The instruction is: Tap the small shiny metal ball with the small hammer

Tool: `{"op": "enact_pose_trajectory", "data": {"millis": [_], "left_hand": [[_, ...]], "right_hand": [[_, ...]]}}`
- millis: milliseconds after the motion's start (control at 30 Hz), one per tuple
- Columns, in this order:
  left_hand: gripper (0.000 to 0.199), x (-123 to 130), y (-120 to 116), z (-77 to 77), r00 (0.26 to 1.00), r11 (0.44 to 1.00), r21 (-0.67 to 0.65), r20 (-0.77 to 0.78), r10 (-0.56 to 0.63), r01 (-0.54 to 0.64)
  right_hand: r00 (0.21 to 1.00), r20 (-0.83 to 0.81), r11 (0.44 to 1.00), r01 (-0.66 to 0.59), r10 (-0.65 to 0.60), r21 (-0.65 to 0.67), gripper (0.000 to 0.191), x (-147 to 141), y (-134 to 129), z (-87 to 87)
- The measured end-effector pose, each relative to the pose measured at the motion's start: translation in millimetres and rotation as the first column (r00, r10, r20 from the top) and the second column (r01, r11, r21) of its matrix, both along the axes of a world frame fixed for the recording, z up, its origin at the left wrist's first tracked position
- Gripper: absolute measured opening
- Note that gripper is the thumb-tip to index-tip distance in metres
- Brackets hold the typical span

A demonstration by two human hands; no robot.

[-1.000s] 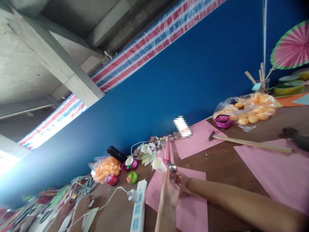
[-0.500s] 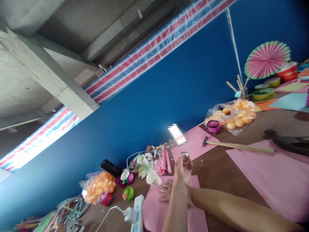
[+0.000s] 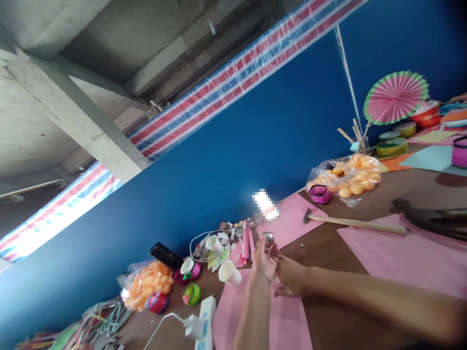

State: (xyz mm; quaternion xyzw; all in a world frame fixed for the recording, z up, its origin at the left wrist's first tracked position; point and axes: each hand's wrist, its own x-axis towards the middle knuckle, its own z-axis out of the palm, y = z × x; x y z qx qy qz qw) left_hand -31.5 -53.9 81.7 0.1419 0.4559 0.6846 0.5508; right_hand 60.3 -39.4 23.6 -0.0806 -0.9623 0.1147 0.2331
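The fingers of my left hand [image 3: 265,265] are curled round a shiny ball [image 3: 268,237], which sits up at the tips with the palm turned upward. The ball looks like smooth metal, so I think it is hard and will not squash. It may be a bit heavy if it is solid, but I can't tell if it is hollow. Smooth and round means slippery, so I'd hold it round its fat middle, with the thumb on one side and the fingers on the other. A pinch near the top could let it pop out and roll. I don't think a small bump would break it. My right hand [image 3: 292,276] is just beside the left one, with its fingers bent and partly hidden; I can't tell if they hold anything or touch the left hand. Under both hands is a pink sheet [image 3: 288,321] on the brown counter [image 3: 324,249]. A white cup [image 3: 230,273] is near the left hand. Farther out, a hammer [image 3: 365,224] lies to the right, and a power strip [image 3: 206,321] is to the left.
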Motion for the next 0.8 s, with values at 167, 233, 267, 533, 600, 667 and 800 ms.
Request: {"op": "enact_pose_trajectory", "data": {"millis": [167,233,267,533,600,667,800], "left_hand": [[0.020,1.0,13.4,3.0,1.000,1.000,-0.016,-0.021,0.002,-0.002],[0.021,5.2,20.6,1.0,1.000,1.000,-0.010,-0.027,0.006,-0.006],[0.022,7.8,24.0,-0.8,1.000,1.000,-0.012,-0.028,0.004,-0.004],[0.022,21.9,42.6,-18.0,0.999,0.999,-0.038,-0.030,-0.013,0.012],[0.023,22.0,46.5,-21.8,0.999,0.999,-0.038,-0.035,-0.011,0.010],[0.025,21.6,50.3,-27.1,0.999,0.999,-0.033,-0.046,-0.008,0.007],[0.025,21.7,55.9,-42.0,0.998,0.999,0.039,-0.052,0.031,-0.029]], "right_hand": [[0.989,0.011,0.987,0.143,-0.144,0.079,0.024,50.7,39.5,11.6],[0.971,-0.026,0.971,0.237,-0.236,0.037,0.019,65.4,54.5,15.6],[0.958,-0.045,0.959,0.285,-0.284,0.006,0.019,71.5,61.8,16.5],[0.889,-0.145,0.899,0.419,-0.434,-0.125,0.026,95.6,107.7,0.6],[0.880,-0.183,0.898,0.420,-0.438,-0.130,0.026,96.0,112.4,-5.4],[0.873,-0.215,0.898,0.417,-0.438,-0.139,0.025,95.7,114.8,-10.0],[0.879,-0.222,0.905,0.394,-0.422,-0.158,0.025,96.5,114.8,-12.2]]}}
